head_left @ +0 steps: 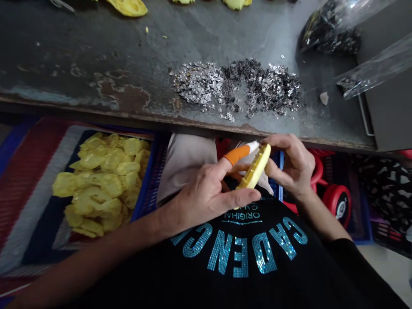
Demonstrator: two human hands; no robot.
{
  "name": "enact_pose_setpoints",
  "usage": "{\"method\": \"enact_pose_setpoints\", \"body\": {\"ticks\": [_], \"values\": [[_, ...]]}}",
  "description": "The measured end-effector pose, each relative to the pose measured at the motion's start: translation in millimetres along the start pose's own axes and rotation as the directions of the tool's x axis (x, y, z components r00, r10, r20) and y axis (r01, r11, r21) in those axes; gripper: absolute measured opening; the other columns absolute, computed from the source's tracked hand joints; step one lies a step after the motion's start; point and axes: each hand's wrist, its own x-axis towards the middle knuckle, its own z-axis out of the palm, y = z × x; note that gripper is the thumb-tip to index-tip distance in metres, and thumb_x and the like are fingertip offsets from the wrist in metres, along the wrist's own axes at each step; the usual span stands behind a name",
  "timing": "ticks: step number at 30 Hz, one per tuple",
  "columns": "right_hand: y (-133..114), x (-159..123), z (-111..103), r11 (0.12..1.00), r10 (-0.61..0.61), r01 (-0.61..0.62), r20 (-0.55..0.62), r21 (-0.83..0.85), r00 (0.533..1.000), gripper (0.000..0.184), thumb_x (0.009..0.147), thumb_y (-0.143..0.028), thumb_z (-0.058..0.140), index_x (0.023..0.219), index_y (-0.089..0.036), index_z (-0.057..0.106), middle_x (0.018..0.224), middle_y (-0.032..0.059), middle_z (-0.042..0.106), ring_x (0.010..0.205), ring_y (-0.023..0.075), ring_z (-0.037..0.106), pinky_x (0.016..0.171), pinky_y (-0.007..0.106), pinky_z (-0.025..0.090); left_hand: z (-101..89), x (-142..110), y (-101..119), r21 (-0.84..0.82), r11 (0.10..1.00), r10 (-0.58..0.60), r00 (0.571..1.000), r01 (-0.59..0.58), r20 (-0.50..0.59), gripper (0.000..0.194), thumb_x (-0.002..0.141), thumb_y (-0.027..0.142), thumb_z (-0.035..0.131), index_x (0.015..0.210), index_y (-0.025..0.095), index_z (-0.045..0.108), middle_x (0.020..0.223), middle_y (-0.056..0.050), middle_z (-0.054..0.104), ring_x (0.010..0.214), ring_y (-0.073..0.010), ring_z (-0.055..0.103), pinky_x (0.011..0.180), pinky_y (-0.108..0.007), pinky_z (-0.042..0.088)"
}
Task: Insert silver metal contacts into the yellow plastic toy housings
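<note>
My left hand [209,193] holds an orange-handled tool with a white tip [238,154] between its index finger and thumb, the tip pointing up and right. My right hand [289,165] grips a curved yellow piece with a ridged edge [254,167] by its upper end. The tool's tip lies against that piece, and my left thumb rests near its lower end. Both hands are held above my black shirt with teal sparkling lettering [238,253]. A heap of similar yellow pieces [103,180] lies to the left of my left hand.
A worn metal table edge [193,124] runs just beyond my hands, with a pile of silver and dark sequins [238,88] on top. Plastic bags [331,30] lie at the far right. A blue basket rim [149,180], beige cloth [183,167] and red wheels [337,201] sit below the table.
</note>
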Motion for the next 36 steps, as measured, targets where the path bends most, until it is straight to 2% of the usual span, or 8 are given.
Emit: {"method": "enact_pose_setpoints", "body": {"ticks": [3,8,13,20,25,29,33,36], "values": [[9.2,-12.1,11.5,0.990,-0.125,0.113,-0.149,-0.090,0.981,0.031,0.102,-0.028,0.074,0.133,-0.028,0.076,0.108,0.0063,0.087,0.089,0.0246,0.083,0.072,0.040,0.071,-0.1,1.7,1.4,0.167,0.984,0.059,0.998,-0.054,-0.022,0.069,0.089,0.025,0.099,0.155,0.028,0.080,0.112,-0.003,0.086,0.076,-0.0182,0.067,0.075,-0.028,0.055],[27.0,-19.2,19.9,0.979,-0.190,0.167,-0.227,-0.118,0.955,0.041,0.104,-0.035,0.074,0.145,-0.029,0.074,0.113,0.0085,0.087,0.094,0.0286,0.087,0.073,0.046,0.074,2.0,9.9,-0.1,0.150,0.981,0.131,0.990,-0.121,-0.059,0.063,0.088,0.017,0.097,0.148,0.031,0.086,0.119,-0.003,0.085,0.103,-0.0275,0.075,0.095,-0.033,0.060],[33.7,-19.1,19.2,0.980,-0.193,0.174,-0.249,-0.097,0.949,0.047,0.101,-0.028,0.077,0.149,-0.026,0.075,0.116,0.0088,0.088,0.098,0.0286,0.089,0.076,0.045,0.075,-0.3,20.6,7.0,0.235,0.964,0.136,0.990,-0.122,-0.045,0.044,0.102,0.039,0.088,0.144,0.028,0.087,0.103,-0.001,0.085,0.080,-0.0198,0.072,0.074,-0.031,0.055],[32.5,-10.4,17.1,0.978,-0.208,0.202,-0.234,-0.050,0.950,0.047,0.101,-0.020,0.082,0.147,-0.020,0.078,0.116,0.0098,0.089,0.102,0.0255,0.090,0.080,0.038,0.076,-12.4,34.4,3.3,0.460,0.880,0.096,0.993,-0.117,0.070,0.091,0.080,0.065,0.103,0.156,0.025,0.071,0.116,-0.006,0.085,0.089,-0.0231,0.077,0.076,-0.034,0.061],[32.2,-8.8,18.7,0.982,-0.189,0.190,-0.201,-0.013,0.961,0.049,0.104,-0.024,0.082,0.152,-0.022,0.076,0.115,0.0088,0.088,0.107,0.0259,0.090,0.081,0.039,0.077,-17.3,36.9,6.2,0.477,0.838,0.221,0.964,-0.264,0.146,0.078,0.090,0.059,0.099,0.152,0.021,0.070,0.128,-0.009,0.081,0.090,-0.0192,0.074,0.079,-0.033,0.060],[33.9,-10.0,19.4,0.978,-0.206,0.206,-0.197,-0.023,0.958,0.047,0.107,-0.036,0.082,0.152,-0.021,0.075,0.114,0.0102,0.087,0.107,0.0270,0.090,0.080,0.041,0.077,-21.1,37.9,6.8,0.419,0.882,0.169,0.975,-0.215,0.145,0.070,0.091,0.055,0.099,0.147,0.023,0.073,0.122,-0.005,0.079,0.090,-0.0174,0.072,0.077,-0.030,0.059],[32.8,-10.5,18.2,0.978,-0.208,0.204,-0.147,-0.040,0.967,0.045,0.105,-0.028,0.081,0.149,-0.023,0.074,0.114,0.0093,0.087,0.103,0.0255,0.090,0.080,0.039,0.076,-26.4,40.1,4.3,0.338,0.928,0.112,0.981,-0.160,0.158,0.071,0.088,0.058,0.100,0.148,0.028,0.075,0.117,-0.003,0.080,0.091,-0.0188,0.072,0.078,-0.030,0.059],[26.9,-11.7,20.9,0.998,-0.057,0.057,-0.153,-0.002,0.987,0.035,0.107,-0.039,0.077,0.140,-0.030,0.075,0.114,0.0063,0.087,0.100,0.0255,0.088,0.082,0.042,0.075,-35.6,34.4,5.2,0.303,0.944,0.073,0.978,-0.130,0.194,0.080,0.093,0.076,0.088,0.155,0.026,0.075,0.114,-0.008,0.080,0.097,-0.0261,0.075,0.072,-0.032,0.059]]}}
